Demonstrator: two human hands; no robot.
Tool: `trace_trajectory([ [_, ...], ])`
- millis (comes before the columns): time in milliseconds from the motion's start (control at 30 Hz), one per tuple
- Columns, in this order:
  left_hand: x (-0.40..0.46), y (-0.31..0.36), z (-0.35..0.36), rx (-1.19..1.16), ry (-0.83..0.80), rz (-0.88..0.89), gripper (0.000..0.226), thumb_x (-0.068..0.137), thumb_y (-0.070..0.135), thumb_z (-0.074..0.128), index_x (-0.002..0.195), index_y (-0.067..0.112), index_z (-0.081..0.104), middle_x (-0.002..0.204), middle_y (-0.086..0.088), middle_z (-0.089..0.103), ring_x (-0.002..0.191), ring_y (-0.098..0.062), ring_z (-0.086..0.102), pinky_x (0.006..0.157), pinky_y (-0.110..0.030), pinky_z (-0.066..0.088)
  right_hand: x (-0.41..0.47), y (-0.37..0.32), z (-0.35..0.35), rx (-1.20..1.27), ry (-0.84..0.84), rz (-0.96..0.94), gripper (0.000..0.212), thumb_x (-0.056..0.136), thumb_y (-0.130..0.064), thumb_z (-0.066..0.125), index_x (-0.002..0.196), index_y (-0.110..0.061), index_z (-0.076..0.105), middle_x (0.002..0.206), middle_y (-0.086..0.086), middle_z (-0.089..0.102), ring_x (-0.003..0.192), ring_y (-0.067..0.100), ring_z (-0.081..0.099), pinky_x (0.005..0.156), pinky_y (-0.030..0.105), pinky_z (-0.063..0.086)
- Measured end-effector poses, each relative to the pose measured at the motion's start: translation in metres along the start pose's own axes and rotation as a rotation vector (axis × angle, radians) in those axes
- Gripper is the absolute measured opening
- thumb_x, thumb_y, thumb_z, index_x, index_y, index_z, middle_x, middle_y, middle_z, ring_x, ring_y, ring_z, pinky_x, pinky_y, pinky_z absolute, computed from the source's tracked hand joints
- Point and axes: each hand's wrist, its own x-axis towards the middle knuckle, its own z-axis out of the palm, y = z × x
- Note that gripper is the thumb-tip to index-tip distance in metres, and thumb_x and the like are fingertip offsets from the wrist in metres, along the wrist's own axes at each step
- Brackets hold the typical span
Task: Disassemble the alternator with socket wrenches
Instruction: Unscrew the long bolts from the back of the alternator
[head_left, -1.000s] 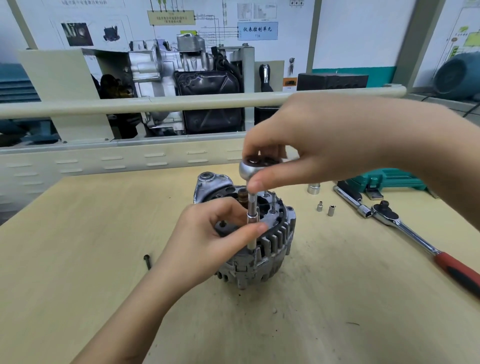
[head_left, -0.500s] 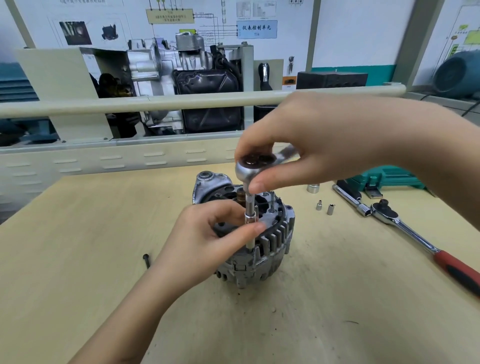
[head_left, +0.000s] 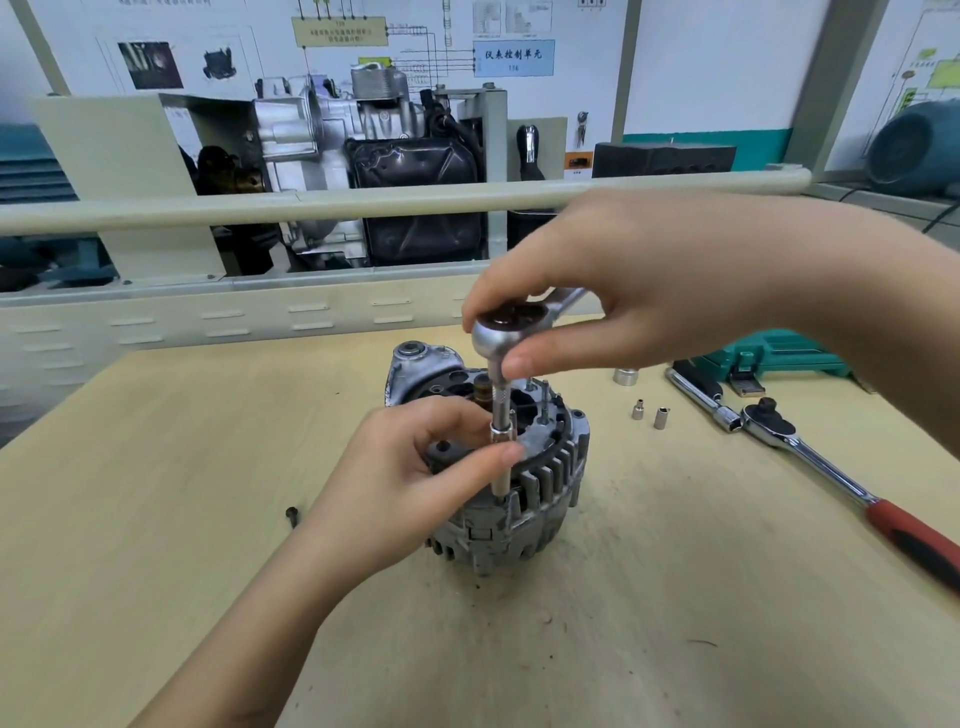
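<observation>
Right hand (head_left: 649, 291) pinches the ratchet head (head_left: 506, 327) from above; left hand (head_left: 415, 478) pinches the extension and socket (head_left: 500, 441), steadying it upright on the alternator (head_left: 519, 478), mid-tabletop. Step looks like loosening a through-bolt at the housing rim. Next likely: keep socket seated, turn. Spare ratchet (head_left: 831, 467) lies toward the right edge.

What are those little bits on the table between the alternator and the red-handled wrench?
In the head view, two small sockets stand between the alternator and the red-handled wrench.
</observation>
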Motion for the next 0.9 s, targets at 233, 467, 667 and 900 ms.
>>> trace_trajectory([
  [233, 0.0001, 0.0032, 0.0075, 0.029, 0.126, 0.014, 0.024, 0.064, 0.037, 0.075, 0.057, 0.031, 0.053, 0.055, 0.023, 0.056, 0.056, 0.007, 0.054, 0.054, -0.002, 0.036, 0.0025, -0.005, 0.0012, -0.101, 0.026, 0.014, 0.053, 0.072, -0.063, 0.036, 0.081, -0.015, 0.058, 0.065, -0.008, 0.054, 0.073, 0.009, 0.047, 0.058, 0.026, 0.036],
  [467, -0.0004, -0.0002, -0.0016, -0.057, -0.024, -0.051, 0.016, 0.07, 0.046, 0.063, 0.075, 0.033, 0.071, 0.085, 0.013, 0.07, 0.081, 0.001, 0.064, 0.067, -0.012, 0.049, 0.0003, -0.0012, 0.0016, -0.046, 0.021, -0.01, 0.036, 0.089, -0.047, 0.045, 0.091, -0.014, 0.061, 0.073, -0.011, 0.055, 0.07, 0.007, 0.047, 0.064, 0.018, 0.036],
  [667, -0.0003, 0.0048, 0.005, 0.06, 0.11, 0.001, 0.022, 0.068, 0.029, 0.069, 0.056, 0.03, 0.051, 0.054, 0.022, 0.054, 0.054, 0.006, 0.051, 0.052, -0.003, 0.035, 0.0033, -0.0069, 0.0019, -0.108, 0.011, 0.008, 0.042, 0.08, -0.056, 0.037, 0.085, -0.019, 0.056, 0.069, -0.009, 0.054, 0.063, 0.011, 0.048, 0.059, 0.025, 0.035],
  [900, -0.0009, 0.005, 0.003, 0.014, 0.076, -0.023, 0.019, 0.07, 0.036, 0.074, 0.061, 0.027, 0.06, 0.061, 0.019, 0.06, 0.059, 0.004, 0.055, 0.053, -0.005, 0.038, 0.0046, -0.0098, 0.0012, -0.073, 0.002, 0.008, 0.044, 0.077, -0.055, 0.036, 0.083, -0.017, 0.056, 0.068, -0.011, 0.052, 0.062, 0.011, 0.046, 0.062, 0.02, 0.035],
])
